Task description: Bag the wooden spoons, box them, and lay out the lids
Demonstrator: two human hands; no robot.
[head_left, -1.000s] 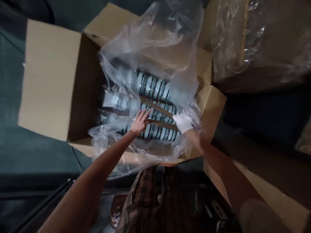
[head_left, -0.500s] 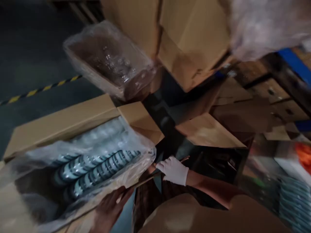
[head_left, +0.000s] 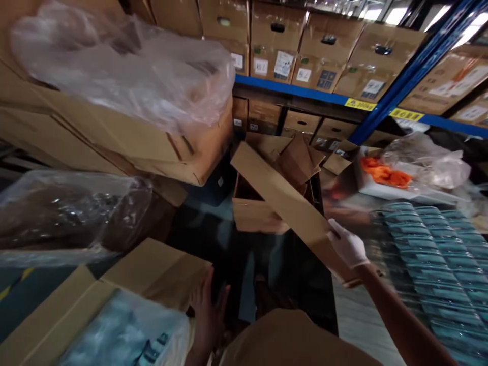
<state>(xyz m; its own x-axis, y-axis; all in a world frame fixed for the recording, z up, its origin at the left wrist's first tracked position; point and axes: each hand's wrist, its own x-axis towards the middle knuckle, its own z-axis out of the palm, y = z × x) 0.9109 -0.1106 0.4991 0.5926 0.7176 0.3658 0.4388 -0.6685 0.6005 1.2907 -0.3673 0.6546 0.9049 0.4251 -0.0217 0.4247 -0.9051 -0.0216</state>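
Observation:
My right hand [head_left: 347, 245], in a white glove, grips one end of a long flat cardboard piece [head_left: 280, 195]. The piece slants away from me, its far end over an open cardboard box [head_left: 257, 216] on the floor. At the lower left my bare left hand [head_left: 208, 307] has its fingers apart and holds nothing. It is beside the raised flap of an open carton [head_left: 156, 272]; whether it touches the carton I cannot tell. Inside that carton, clear plastic film [head_left: 110, 325] covers stacked bluish clear items, blurred here.
Stacked clear bluish plastic items [head_left: 438, 264] stand on a table at right, behind them a white box with orange material [head_left: 385, 172]. A blue rack [head_left: 297, 89] holds cartons at the back. Large cartons [head_left: 114, 142] under plastic film and a film-lined box [head_left: 72, 213] stand left.
The view has swung right. My right hand has carried the cardboard piece away from the carton's side toward the open box. My left hand, earlier at the carton's near edge, is now by its flap.

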